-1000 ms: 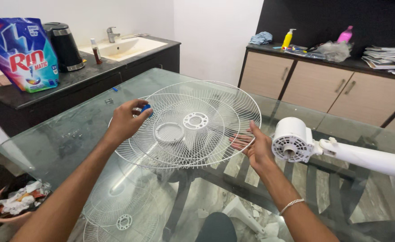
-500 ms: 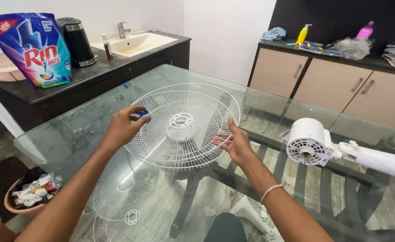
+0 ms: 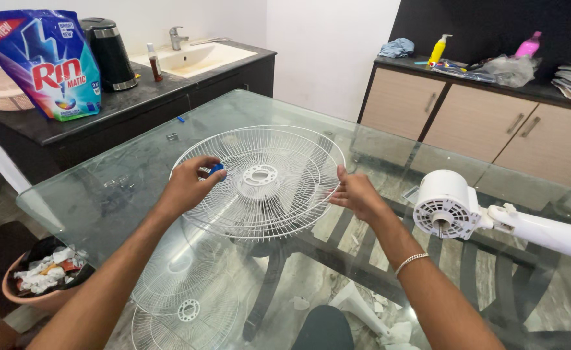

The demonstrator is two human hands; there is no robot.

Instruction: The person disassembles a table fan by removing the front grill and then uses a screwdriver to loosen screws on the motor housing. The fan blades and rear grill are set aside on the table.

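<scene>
Left hand is gripping the white wire fan guard at its rim, at about nine o'clock on the guard, with the fingers curled shut around the wires; a small blue piece is showing at the fingertips, though whether it is being pinched or is merely clipped on the guard cannot be told. Right hand is holding the opposite rim at about three o'clock, thumb on top and fingers folded under the edge, and a thin bracelet is sitting on that wrist. Between the two hands the guard is lying nearly flat over the glass bench, its round hub ring facing up at the centre. Right of the right hand, at three o'clock, the white fan motor head is resting on the glass with its neck running off toward the frame edge. At ten o'clock, on the dark counter, a blue detergent pouch is standing beside a black kettle. Through the glass at seven o'clock, a second fan guard is lying on the floor.
</scene>
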